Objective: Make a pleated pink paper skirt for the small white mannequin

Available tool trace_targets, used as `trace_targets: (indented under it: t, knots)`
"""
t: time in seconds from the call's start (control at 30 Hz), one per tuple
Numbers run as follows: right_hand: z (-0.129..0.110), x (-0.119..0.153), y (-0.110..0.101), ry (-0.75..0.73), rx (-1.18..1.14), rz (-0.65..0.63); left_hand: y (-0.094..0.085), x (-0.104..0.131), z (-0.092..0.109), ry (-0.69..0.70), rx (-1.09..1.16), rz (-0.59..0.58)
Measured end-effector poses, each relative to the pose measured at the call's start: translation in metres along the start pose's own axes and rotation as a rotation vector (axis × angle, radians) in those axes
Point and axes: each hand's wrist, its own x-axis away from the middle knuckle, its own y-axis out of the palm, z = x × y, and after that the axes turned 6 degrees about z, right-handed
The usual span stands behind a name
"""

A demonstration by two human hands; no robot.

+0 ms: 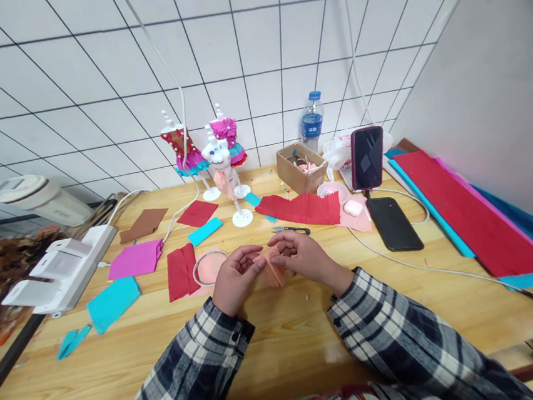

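Observation:
Between my two hands is a small folded piece of peach crepe paper (274, 276). My left hand (237, 277) pinches its left side with thumb and fingers, and my right hand (306, 260) grips the right side. Just beyond my hands lie black thread snips (292, 229). A pale ring (197, 276) rests on peach and red paper left of my left hand. Red folded paper (179, 272) lies further left. Ahead stand small white dress-form stands, one with peach paper on it (224, 182), two wearing red-brown (181, 146) and magenta paper dresses (225, 135).
A long red strip (300, 209) and a cardboard box (301, 166) lie ahead. Two phones (367, 159) and a cable are at right, beside stacked paper sheets (470, 212). Cut blue (113, 303), magenta and brown pieces, a power strip (72, 269) and a cup (42, 197) are left.

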Motion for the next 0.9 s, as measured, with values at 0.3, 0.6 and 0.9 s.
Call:
trace_targets:
  t: [0.3, 0.6, 0.9]
  knots:
    - [-0.002, -0.002, -0.012, 0.103, -0.113, -0.014, -0.01, -0.005, -0.003, 0.073, -0.15, 0.07]
    - [-0.001, 0.02, -0.018, -0.616, 0.628, 0.309, -0.024, 0.001, 0.012, 0.662, -0.666, 0.285]
    - [0.026, 0.072, -0.015, -0.81, 1.315, -0.042, -0.002, 0.022, -0.003, 1.016, -0.994, -0.341]
